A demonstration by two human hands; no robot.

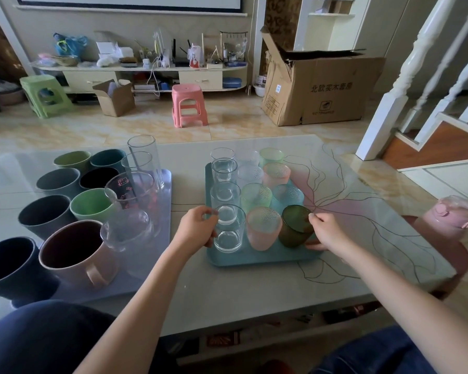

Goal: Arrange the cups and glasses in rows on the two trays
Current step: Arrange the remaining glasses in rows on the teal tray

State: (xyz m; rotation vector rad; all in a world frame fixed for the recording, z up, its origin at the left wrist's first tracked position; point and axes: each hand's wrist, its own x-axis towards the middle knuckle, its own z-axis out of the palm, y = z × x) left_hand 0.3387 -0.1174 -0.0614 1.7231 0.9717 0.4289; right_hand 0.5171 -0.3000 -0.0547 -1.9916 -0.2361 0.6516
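Cups (57, 182) in dark and green shades sit in rows on the lilac tray (165, 184) at the left, with tall clear glasses (143, 157) lined up along its right side. Next over, the left hand (196, 229) is wrapped around the nearest clear glass (229, 229) at the front-left corner of the teal tray (254, 256). The right hand (326, 230) pinches the rim of the dark green glass (295, 225) at the front right. Way off right stands a pink bottle (443, 222).
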